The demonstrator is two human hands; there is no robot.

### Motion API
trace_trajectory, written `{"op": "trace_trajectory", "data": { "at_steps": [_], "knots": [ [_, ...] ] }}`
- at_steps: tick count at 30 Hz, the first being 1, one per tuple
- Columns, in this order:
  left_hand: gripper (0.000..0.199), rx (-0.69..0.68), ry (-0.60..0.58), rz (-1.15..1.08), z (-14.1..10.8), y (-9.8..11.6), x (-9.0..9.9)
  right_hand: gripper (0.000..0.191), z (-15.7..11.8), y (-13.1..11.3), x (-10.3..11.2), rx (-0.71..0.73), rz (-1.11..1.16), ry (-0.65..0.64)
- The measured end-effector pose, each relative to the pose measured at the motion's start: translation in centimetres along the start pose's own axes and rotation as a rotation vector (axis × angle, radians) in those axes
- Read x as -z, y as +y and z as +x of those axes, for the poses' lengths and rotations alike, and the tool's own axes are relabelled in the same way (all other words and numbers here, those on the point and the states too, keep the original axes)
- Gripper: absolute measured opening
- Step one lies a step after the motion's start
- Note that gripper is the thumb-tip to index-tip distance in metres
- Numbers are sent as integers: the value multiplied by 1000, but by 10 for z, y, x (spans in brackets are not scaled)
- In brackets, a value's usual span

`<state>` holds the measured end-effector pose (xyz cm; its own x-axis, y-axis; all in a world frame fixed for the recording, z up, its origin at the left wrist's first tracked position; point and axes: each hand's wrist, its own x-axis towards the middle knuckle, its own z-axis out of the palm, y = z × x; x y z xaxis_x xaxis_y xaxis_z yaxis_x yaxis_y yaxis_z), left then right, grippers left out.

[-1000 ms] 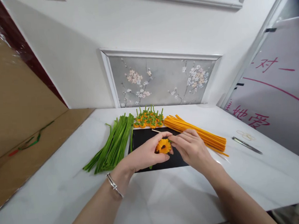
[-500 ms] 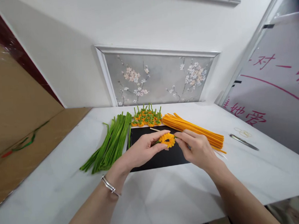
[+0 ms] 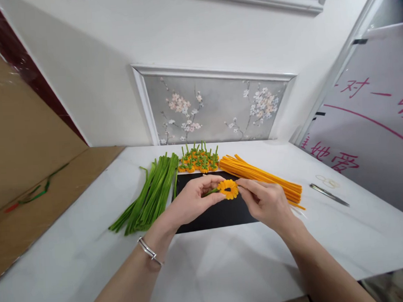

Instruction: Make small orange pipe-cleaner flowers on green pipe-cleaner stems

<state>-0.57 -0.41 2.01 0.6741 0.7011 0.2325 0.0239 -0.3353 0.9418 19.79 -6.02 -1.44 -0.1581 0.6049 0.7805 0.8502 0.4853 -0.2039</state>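
A yellow-orange flower (image 3: 228, 189) with a dark opening at its centre is held between my two hands, above a black mat (image 3: 215, 216). My left hand (image 3: 197, 199) pinches its left side, and a bit of green stem shows between thumb and fingers. On the flower's right edge, the thumb and forefinger of my right hand (image 3: 264, 201) are closed; whatever else they grip is too small to make out. Behind the mat stand several small orange flowers (image 3: 198, 160) with upright green stems.
Green fuzzy stems (image 3: 152, 195) lie in a bundle at the left, orange ones (image 3: 264, 176) at the right. Farther right are tweezers (image 3: 329, 194) and thin clear rings (image 3: 327, 181) on the white table (image 3: 229, 267). Cardboard (image 3: 29, 180) borders the left side.
The flower has shifted slightly to the right, and the fingers of my left hand now cover less of it. The view has tilted a little.
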Motion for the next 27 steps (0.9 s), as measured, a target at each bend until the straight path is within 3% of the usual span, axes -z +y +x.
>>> {"op": "trace_trajectory", "data": {
  "at_steps": [4, 8, 12, 18, 27],
  "knots": [
    [21, 18, 86, 55, 0, 2, 0, 19, 0, 0, 0, 5, 43, -4],
    [27, 25, 139, 57, -2, 3, 1, 17, 0, 0, -1, 29, 58, 9],
    [40, 92, 98, -98, -2, -2, 1, 18, 1, -1, 0, 7, 51, 21],
    [34, 157, 78, -248, 0, -9, 0, 18, 1, -1, -1, 7, 63, 28],
    [23, -4, 289, -199, 4, -6, -17, 17, 0, -1, -5, -32, 117, 11]
  ]
}}
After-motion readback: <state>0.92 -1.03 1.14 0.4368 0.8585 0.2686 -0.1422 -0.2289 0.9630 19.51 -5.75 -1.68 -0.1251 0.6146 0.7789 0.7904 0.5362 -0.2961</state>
